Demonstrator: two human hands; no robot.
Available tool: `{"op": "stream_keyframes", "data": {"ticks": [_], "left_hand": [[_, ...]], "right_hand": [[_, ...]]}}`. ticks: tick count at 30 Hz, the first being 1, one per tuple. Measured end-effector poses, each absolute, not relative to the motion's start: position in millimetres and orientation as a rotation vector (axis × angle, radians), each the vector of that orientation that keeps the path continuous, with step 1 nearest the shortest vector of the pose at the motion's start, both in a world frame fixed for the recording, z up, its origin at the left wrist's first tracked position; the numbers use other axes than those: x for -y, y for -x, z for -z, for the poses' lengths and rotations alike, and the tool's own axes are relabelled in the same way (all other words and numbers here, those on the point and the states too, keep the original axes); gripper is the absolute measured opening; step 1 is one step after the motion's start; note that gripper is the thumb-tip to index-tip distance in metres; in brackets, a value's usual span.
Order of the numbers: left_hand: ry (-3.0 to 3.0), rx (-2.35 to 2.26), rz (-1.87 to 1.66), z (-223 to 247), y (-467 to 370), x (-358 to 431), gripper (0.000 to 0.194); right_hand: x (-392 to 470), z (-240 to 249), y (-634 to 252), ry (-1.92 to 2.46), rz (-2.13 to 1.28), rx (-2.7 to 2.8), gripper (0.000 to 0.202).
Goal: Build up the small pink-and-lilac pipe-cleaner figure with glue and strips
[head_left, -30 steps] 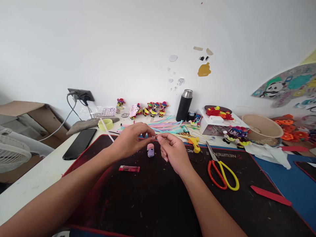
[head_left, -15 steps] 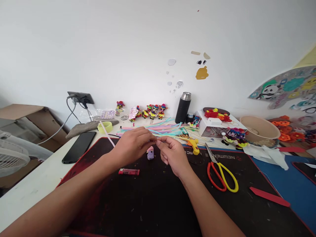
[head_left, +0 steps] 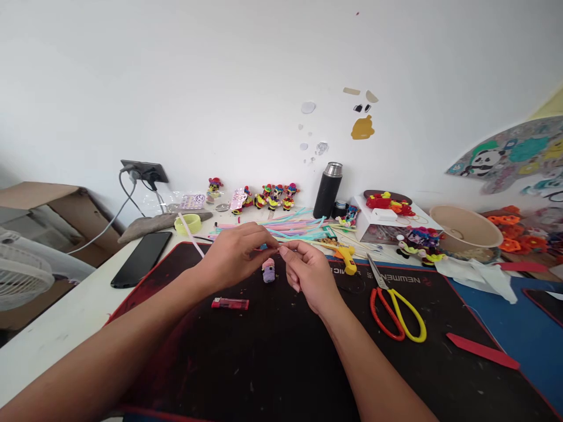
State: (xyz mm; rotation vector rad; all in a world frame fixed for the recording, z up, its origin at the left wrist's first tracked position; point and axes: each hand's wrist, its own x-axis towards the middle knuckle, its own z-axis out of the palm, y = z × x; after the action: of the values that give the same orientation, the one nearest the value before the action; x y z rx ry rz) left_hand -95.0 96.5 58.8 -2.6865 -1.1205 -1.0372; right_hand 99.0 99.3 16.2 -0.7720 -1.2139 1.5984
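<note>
My left hand [head_left: 240, 255] is closed in a pinch on a pale pink pipe cleaner [head_left: 190, 234], whose long end sticks out up and left behind the hand. At the middle, my right hand [head_left: 310, 274] pinches with thumb and forefinger, its tips meeting those of the left. The stretch of pipe cleaner between the fingertips is mostly hidden. Just below the hands, a small pink and lilac fuzzy figure [head_left: 268, 271] stands on the black mat [head_left: 264, 363]. A red lighter [head_left: 230, 303] lies below my left wrist.
Scissors [head_left: 398, 310] with red and yellow handles lie right of my right hand, near a yellow glue gun [head_left: 346, 259]. Loose pipe cleaners [head_left: 303, 228], a black flask [head_left: 328, 190] and several small dolls [head_left: 277, 198] line the back. A phone [head_left: 141, 259] lies left.
The view has shifted slightly. My hands keep the same pinch, fingertips together, with only a very small movement of the fingers.
</note>
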Motion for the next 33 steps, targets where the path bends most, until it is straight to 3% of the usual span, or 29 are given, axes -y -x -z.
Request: {"op": "stream_keyframes", "data": {"ticks": [33], "left_hand": [[2.755, 1.176, 1.032, -52.0, 90.7, -97.8, 0.012]], "right_hand": [[-100.9, -10.2, -94.2, 0.82, -1.574, 1.145, 0.033]]}}
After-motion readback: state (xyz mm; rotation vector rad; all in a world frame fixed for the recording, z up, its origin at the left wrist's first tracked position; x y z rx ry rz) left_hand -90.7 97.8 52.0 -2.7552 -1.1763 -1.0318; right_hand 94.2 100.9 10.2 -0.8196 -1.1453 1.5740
